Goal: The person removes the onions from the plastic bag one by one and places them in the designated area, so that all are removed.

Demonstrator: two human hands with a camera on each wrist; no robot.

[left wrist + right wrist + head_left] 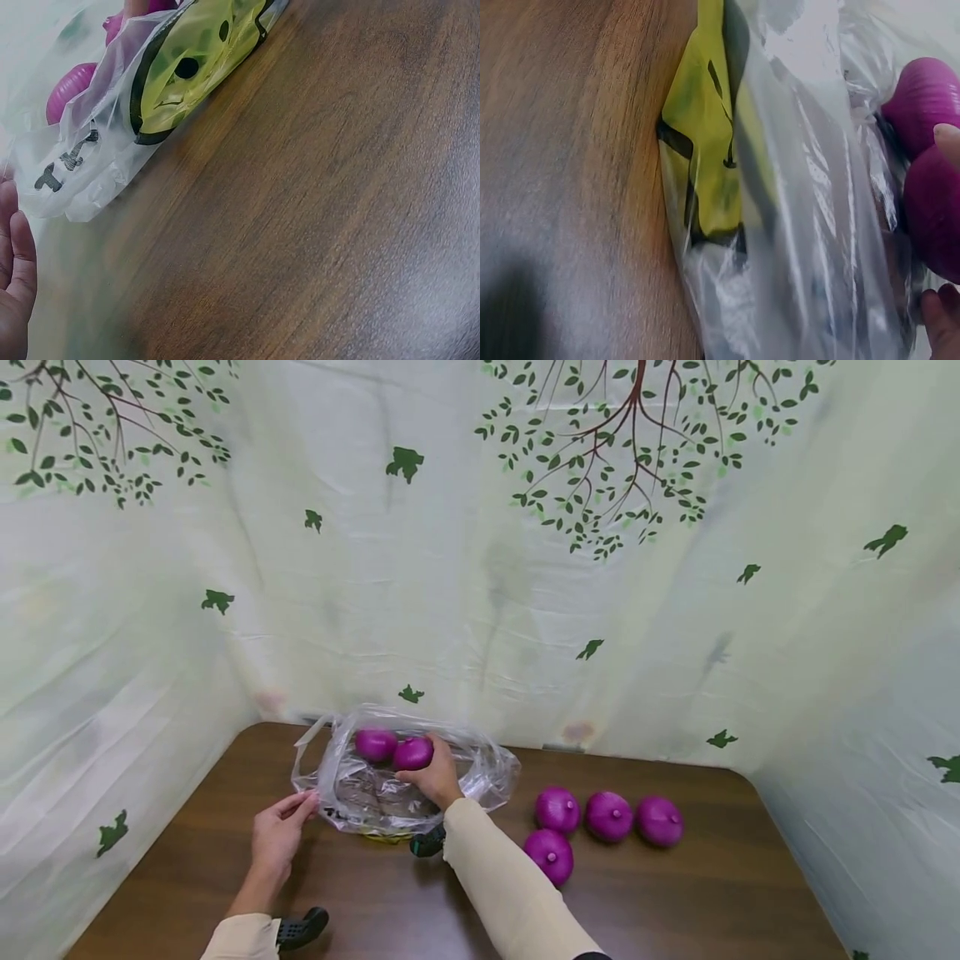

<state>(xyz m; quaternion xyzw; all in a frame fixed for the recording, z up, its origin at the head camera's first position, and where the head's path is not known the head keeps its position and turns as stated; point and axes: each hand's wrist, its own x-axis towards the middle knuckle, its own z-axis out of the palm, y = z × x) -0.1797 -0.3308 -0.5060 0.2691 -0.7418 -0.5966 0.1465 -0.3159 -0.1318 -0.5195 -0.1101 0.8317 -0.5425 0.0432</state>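
Two purple onions show inside the clear plastic bag, close together toward its far side. I have the right hand reaching into the bag, its fingers curved over the held onion, the right one of the pair, with the thumb on its near side. I cannot tell whether that onion rests on the plastic beneath it.

At the bag's left end I have the left hand with thumb and fingertips brought together, pinching the plastic edge; its other fingers are only partly visible to me. A loop handle rises just beyond that pinch. My left wrist view shows a yellow print and black lettering on the bag's near side.

Four loose onions lie on the brown wooden table, to the right of the bag and apart from it. Three form a row, and the fourth sits just in front of the leftmost, partly behind the cream right sleeve. Behind the table I see a pale curtain printed with leaves and branches.
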